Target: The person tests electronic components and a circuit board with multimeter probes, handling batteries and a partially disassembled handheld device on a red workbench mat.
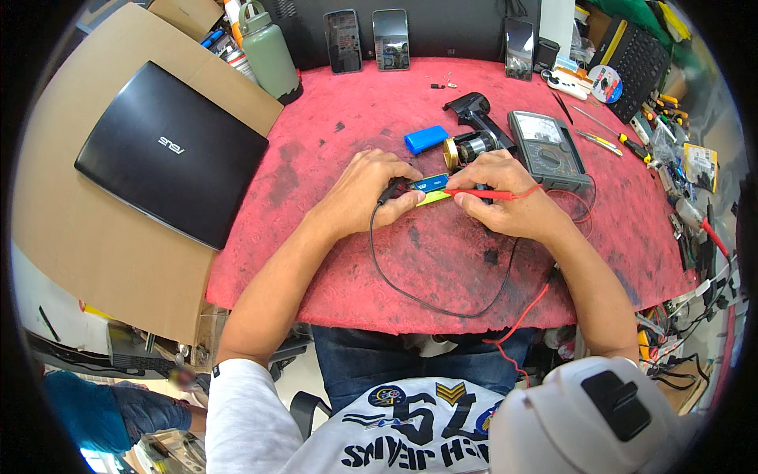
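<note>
Looks down from head height through a wide fisheye, facing forward across the worktop [320, 114], fairly close above the hands [365, 188] at the middle of the frame.

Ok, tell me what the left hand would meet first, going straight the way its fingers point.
The left hand would probably meet the small blue piece just right of it; whether they touch is unclear.

Forearms [278, 272] angled inward, left hand [371, 186] and right hand [505, 188] close together — fingers [401, 169] curled (both pinching)
</note>
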A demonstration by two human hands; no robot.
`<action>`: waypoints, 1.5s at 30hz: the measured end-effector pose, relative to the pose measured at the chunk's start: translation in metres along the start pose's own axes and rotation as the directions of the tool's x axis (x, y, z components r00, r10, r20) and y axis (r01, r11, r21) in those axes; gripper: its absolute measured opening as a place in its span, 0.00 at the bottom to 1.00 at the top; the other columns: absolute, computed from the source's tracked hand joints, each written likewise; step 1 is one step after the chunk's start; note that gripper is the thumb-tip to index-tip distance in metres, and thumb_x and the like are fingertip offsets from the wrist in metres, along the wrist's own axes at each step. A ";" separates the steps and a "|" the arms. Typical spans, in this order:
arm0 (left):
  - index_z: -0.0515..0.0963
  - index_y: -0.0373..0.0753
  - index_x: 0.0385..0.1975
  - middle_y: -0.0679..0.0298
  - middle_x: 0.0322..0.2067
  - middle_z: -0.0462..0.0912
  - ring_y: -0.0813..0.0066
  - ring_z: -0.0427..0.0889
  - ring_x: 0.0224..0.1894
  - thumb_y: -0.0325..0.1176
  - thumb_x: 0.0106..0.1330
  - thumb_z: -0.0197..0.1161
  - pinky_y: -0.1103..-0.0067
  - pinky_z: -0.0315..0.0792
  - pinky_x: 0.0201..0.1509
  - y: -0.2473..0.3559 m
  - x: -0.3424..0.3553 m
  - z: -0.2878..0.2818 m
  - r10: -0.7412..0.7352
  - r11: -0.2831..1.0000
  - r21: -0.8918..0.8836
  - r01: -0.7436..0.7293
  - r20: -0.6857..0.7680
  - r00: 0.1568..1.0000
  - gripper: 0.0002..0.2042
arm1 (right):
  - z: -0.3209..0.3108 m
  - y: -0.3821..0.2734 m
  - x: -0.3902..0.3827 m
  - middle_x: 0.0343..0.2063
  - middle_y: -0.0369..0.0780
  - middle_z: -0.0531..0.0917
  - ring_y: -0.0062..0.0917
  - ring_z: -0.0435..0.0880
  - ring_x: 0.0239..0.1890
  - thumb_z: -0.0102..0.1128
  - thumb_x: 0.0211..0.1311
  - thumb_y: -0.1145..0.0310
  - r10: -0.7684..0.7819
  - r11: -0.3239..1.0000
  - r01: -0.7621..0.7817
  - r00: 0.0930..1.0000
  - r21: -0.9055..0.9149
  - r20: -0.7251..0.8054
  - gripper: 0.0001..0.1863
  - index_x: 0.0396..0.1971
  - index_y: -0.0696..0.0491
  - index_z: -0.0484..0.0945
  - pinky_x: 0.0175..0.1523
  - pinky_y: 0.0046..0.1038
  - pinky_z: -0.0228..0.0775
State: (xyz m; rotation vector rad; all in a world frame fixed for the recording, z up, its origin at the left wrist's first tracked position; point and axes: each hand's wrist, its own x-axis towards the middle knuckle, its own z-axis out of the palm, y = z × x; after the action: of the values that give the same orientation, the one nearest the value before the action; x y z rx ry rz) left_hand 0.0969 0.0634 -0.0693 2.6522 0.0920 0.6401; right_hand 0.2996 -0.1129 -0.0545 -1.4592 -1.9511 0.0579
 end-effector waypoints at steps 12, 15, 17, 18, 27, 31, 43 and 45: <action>0.83 0.35 0.37 0.54 0.32 0.81 0.57 0.77 0.41 0.37 0.71 0.59 0.66 0.68 0.49 -0.014 0.007 0.004 -0.021 1.000 -0.004 0.021 0.029 0.999 0.12 | 0.013 -0.008 0.006 0.40 0.50 0.83 0.43 0.84 0.41 0.57 0.69 0.71 0.053 0.985 -0.030 0.989 0.168 -0.135 0.12 0.47 0.60 0.79 0.49 0.38 0.74; 0.83 0.35 0.37 0.56 0.32 0.79 0.58 0.76 0.40 0.37 0.71 0.59 0.67 0.68 0.49 -0.015 0.006 0.003 -0.037 0.999 -0.002 0.037 0.043 0.998 0.12 | 0.013 -0.009 0.006 0.40 0.51 0.83 0.44 0.84 0.42 0.55 0.70 0.71 0.077 0.983 -0.053 0.988 0.174 -0.134 0.12 0.48 0.61 0.78 0.49 0.37 0.75; 0.84 0.35 0.38 0.57 0.31 0.78 0.58 0.75 0.40 0.38 0.71 0.58 0.66 0.67 0.49 -0.015 0.007 0.003 -0.035 0.999 -0.025 0.036 0.036 0.999 0.12 | 0.011 -0.009 0.006 0.40 0.52 0.83 0.45 0.84 0.42 0.55 0.70 0.71 0.098 0.980 -0.072 0.986 0.186 -0.138 0.12 0.48 0.61 0.78 0.49 0.38 0.75; 0.84 0.36 0.38 0.56 0.31 0.78 0.58 0.75 0.40 0.39 0.71 0.58 0.65 0.67 0.49 -0.015 0.006 0.004 -0.031 0.998 -0.048 0.033 0.025 0.999 0.13 | 0.012 -0.009 0.006 0.40 0.52 0.83 0.45 0.84 0.43 0.55 0.70 0.71 0.105 0.978 -0.075 0.983 0.197 -0.149 0.12 0.48 0.62 0.78 0.49 0.38 0.75; 0.85 0.37 0.39 0.57 0.31 0.79 0.59 0.75 0.41 0.38 0.70 0.60 0.65 0.67 0.50 -0.025 0.006 0.007 -0.027 0.994 -0.106 0.031 0.037 0.999 0.12 | 0.006 -0.009 0.006 0.40 0.53 0.82 0.47 0.84 0.44 0.53 0.69 0.73 0.109 0.978 -0.083 0.985 0.194 -0.130 0.09 0.44 0.61 0.76 0.51 0.39 0.75; 0.85 0.37 0.39 0.57 0.31 0.79 0.59 0.75 0.41 0.38 0.70 0.59 0.65 0.67 0.51 -0.027 0.007 0.007 -0.010 0.996 -0.088 0.013 0.034 0.999 0.12 | 0.002 -0.007 0.005 0.39 0.52 0.83 0.46 0.85 0.42 0.54 0.68 0.71 0.164 0.967 -0.133 0.977 0.219 -0.133 0.10 0.44 0.60 0.77 0.51 0.40 0.75; 0.85 0.39 0.39 0.57 0.32 0.79 0.58 0.76 0.42 0.38 0.71 0.58 0.65 0.67 0.51 -0.017 0.006 0.001 -0.028 0.998 -0.061 0.031 0.059 0.998 0.12 | -0.013 -0.007 0.006 0.36 0.46 0.87 0.37 0.86 0.41 0.60 0.63 0.70 0.135 0.990 -0.127 0.979 0.063 -0.154 0.11 0.40 0.60 0.84 0.53 0.36 0.73; 0.85 0.39 0.39 0.57 0.32 0.79 0.58 0.76 0.42 0.38 0.71 0.58 0.65 0.67 0.51 -0.017 0.006 0.001 -0.024 0.998 -0.065 0.028 0.058 0.998 0.12 | -0.011 -0.006 0.006 0.36 0.45 0.87 0.38 0.86 0.41 0.59 0.62 0.70 0.128 0.991 -0.118 0.977 0.064 -0.171 0.11 0.40 0.59 0.83 0.54 0.37 0.72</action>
State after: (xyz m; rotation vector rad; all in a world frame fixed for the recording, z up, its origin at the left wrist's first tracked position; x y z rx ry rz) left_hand 0.1029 0.0797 -0.0741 2.5993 0.0874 0.5497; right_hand 0.2995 -0.1143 -0.0407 -1.4968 -1.7057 0.0360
